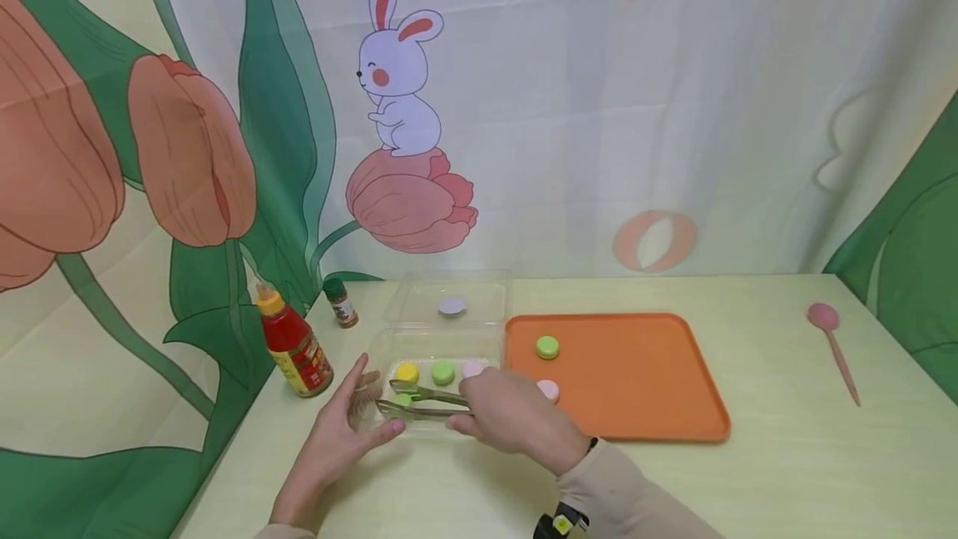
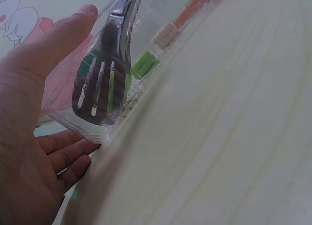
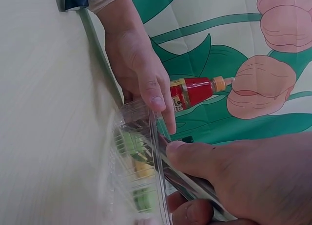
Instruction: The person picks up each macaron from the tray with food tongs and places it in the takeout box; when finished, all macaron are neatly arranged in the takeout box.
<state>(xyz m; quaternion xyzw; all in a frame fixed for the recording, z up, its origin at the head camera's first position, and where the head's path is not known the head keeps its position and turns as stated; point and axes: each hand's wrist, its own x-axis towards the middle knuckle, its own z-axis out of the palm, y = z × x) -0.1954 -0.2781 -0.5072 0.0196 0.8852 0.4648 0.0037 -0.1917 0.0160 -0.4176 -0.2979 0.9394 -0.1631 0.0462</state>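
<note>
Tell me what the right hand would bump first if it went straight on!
The right hand holds tongs; their tips would probably hit the clear box first, at its left wall, though depth is unclear.

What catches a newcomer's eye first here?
Probably the orange tray, the table's boldest colour, right of the clear box. Then the tongs in the right hand, over the box. The red bottle stands out at the left.

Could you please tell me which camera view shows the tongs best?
The head view: both arms of the tongs show, spread, beyond the right hand. Left wrist shows a slotted end through the clear container; right wrist shows them partly hidden.
</note>
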